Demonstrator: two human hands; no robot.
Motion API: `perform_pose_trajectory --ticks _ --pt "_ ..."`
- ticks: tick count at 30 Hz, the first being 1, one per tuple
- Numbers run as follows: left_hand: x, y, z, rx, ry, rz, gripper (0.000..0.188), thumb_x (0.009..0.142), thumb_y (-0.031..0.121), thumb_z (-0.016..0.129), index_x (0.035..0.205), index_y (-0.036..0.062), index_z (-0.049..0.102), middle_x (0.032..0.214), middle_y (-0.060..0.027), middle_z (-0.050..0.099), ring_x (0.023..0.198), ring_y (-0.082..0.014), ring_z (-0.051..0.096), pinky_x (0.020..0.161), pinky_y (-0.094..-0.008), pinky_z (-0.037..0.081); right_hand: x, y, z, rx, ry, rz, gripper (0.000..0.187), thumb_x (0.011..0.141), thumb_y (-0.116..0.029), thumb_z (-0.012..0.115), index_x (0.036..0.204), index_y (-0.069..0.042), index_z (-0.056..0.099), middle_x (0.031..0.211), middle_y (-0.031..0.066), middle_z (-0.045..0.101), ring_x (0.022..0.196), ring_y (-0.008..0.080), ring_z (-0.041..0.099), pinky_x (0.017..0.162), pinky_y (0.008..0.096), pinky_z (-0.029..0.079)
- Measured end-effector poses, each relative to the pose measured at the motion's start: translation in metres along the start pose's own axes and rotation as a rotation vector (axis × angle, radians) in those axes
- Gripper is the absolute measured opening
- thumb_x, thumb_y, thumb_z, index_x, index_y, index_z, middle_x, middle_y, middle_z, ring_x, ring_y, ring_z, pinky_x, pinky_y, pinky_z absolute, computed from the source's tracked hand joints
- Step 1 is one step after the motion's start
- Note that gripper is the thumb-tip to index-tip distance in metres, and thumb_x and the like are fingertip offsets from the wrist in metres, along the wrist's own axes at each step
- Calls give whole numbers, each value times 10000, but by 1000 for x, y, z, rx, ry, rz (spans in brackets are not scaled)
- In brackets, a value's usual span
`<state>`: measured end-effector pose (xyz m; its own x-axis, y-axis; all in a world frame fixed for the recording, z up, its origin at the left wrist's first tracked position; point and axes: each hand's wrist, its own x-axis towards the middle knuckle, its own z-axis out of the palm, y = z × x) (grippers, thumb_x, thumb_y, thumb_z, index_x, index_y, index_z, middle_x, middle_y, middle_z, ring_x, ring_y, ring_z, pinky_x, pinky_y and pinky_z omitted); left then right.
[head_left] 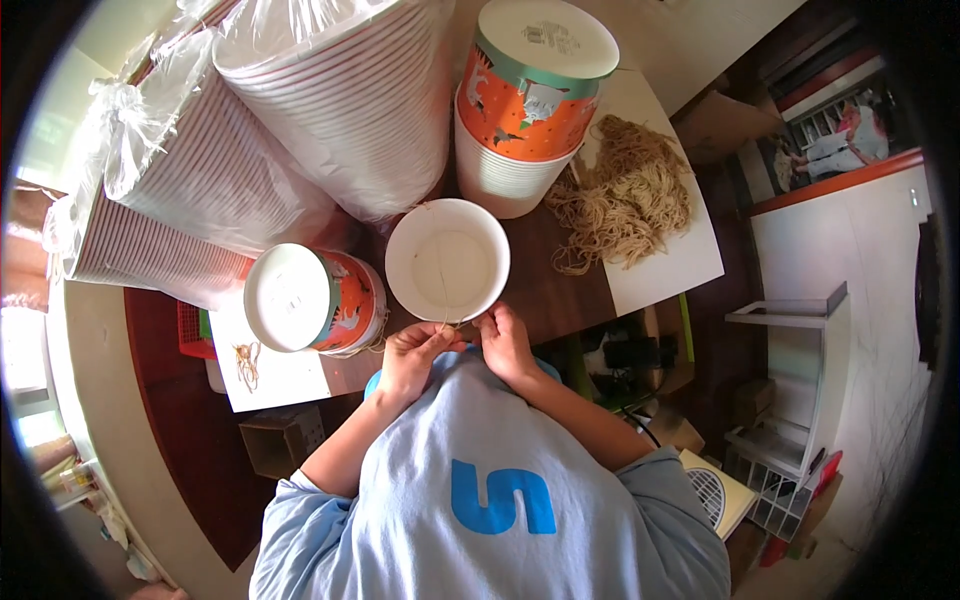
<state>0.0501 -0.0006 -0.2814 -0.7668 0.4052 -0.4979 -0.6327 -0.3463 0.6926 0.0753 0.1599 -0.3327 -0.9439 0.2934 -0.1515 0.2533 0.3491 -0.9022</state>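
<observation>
A white paper bucket (412, 262) stands at the table's near edge with its open mouth toward me. A thin tan string (445, 270) runs across its opening to the near rim. My left hand (410, 360) is closed just below that rim, pinching the string between thumb and fingers. Beside it, my right hand (507, 346) is also closed, its fingertips at the rim by the string's end. Left of the bucket lies an orange and green printed bucket (355, 300) with a white bottom, tilted on its side, and some string hangs near its lower edge.
Tall bagged stacks of white buckets (340, 100) fill the back left. Another printed bucket (530, 110) sits upside down on a white stack (510, 170). A tangled heap of tan string (635, 195) lies on white board at right. A small string bundle (246, 365) lies at left.
</observation>
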Motion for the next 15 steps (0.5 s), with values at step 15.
perform_pose_trajectory --ticks 15 --pt "-27 38 28 923 55 635 47 835 45 643 847 1 634 790 -108 606 719 -218 599 662 -304 480 -1 -62 -29 -200 -111 -769 258 660 -89 714 887 -74 592 991 68 574 860 280 561 750 404 436"
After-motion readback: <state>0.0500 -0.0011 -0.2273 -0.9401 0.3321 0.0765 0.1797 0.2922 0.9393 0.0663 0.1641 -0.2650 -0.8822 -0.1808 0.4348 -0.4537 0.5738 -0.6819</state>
